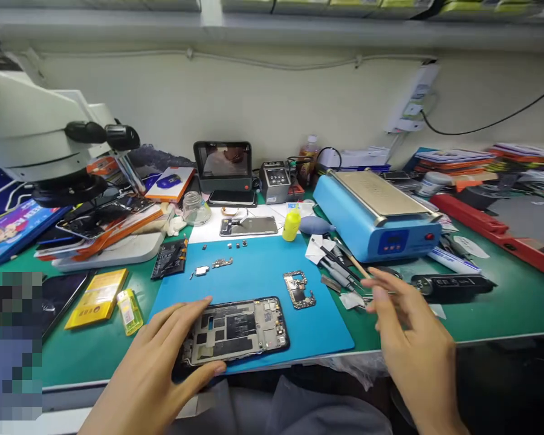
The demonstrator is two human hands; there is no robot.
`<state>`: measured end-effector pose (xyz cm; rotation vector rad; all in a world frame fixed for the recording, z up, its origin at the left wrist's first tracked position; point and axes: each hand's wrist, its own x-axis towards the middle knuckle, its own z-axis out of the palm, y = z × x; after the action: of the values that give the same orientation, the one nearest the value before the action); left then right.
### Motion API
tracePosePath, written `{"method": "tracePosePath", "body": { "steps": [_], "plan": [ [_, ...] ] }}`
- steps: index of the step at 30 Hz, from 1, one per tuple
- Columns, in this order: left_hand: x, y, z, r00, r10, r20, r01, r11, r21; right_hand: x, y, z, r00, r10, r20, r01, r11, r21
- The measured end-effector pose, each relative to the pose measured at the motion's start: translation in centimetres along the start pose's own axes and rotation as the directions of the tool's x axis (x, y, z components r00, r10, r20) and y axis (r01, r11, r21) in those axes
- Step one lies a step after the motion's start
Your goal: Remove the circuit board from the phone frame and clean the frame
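no readable text, labels on boxes and devices too blurred

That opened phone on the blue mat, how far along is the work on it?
Done: the phone frame lies open, its circuit board and small parts out on the blue mat. In hand: left hand steadies the frame; right hand hovers near the tools. Left: parts remain outside.

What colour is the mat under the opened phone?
The mat is blue, seen in the head view.
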<state>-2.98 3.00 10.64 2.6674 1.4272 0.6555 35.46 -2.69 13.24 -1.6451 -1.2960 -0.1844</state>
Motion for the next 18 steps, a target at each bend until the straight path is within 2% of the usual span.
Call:
{"method": "tracePosePath", "body": {
  "steps": [2, 4, 7, 9, 10, 12, 14, 15, 18],
  "plan": [
    [-0.2, -0.2, 0.2, 1.000, 0.024, -0.019, -0.023, 0.999, 0.047, 1.6, 1.6, -0.4, 0.997, -0.064, 0.046, 0.068, 0.993, -0.092],
    [-0.5, -0.3, 0.3, 0.999, 0.045, -0.014, -0.044, 0.996, 0.073, 2.7, 2.5, -0.1, 0.986, -0.118, 0.114, 0.130, 0.987, -0.096],
    [-1.0, -0.3, -0.1, 0.999, -0.018, -0.050, 0.023, 0.995, 0.093, 3.3, 2.7, 1.4, 0.965, -0.194, 0.178, 0.215, 0.971, -0.103],
    [-0.8, -0.1, -1.0, 0.994, -0.067, -0.087, 0.076, 0.992, 0.100, 3.4, 2.4, 2.4, 0.950, -0.233, 0.209, 0.260, 0.959, -0.109],
    [-0.4, 0.2, -1.6, 0.993, -0.058, -0.099, 0.067, 0.993, 0.096, 3.4, 2.2, 2.8, 0.941, -0.251, 0.226, 0.280, 0.954, -0.109],
    [1.1, 1.6, -2.9, 0.994, 0.011, -0.110, -0.004, 0.998, 0.060, 3.4, 2.0, 3.3, 0.923, -0.283, 0.261, 0.318, 0.943, -0.102],
    [3.6, 3.8, -3.5, 0.993, 0.106, -0.059, -0.108, 0.994, -0.023, 3.4, 2.2, 3.5, 0.913, -0.309, 0.267, 0.344, 0.934, -0.096],
    [5.1, 5.1, -3.5, 0.986, 0.165, -0.014, -0.166, 0.984, -0.065, 3.4, 2.4, 3.4, 0.914, -0.319, 0.252, 0.352, 0.931, -0.098],
    [9.6, 9.1, -2.1, 0.968, 0.220, 0.122, -0.212, 0.974, -0.077, 3.3, 3.2, 3.3, 0.922, -0.348, 0.171, 0.370, 0.922, -0.116]
  ]
}}
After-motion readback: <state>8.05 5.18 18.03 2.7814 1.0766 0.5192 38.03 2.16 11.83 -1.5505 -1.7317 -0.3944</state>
